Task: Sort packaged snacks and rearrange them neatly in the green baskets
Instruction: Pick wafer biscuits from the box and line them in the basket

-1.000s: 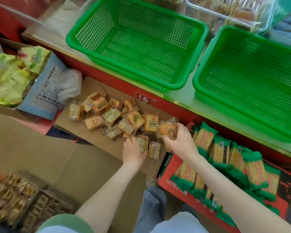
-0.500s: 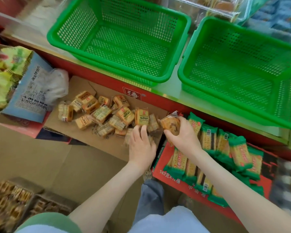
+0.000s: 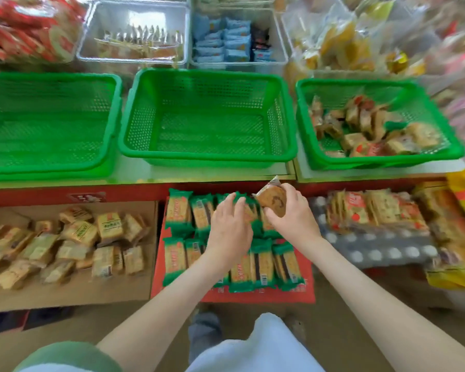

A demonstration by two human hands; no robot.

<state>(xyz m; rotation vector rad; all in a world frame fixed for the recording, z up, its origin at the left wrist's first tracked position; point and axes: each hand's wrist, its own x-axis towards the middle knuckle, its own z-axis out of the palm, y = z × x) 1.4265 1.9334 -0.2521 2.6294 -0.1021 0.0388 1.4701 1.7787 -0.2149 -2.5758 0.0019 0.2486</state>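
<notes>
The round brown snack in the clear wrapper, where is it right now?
In the head view, the round brown snack is held in the right hand, just right of centre, above the green-wrapped packs and below the middle green basket.

A snack shop. Green baskets (image 3: 208,157) line a counter, clear bins (image 3: 134,57) of wrapped sweets stand behind, and open cartons (image 3: 73,288) of packaged snacks sit below.
</notes>
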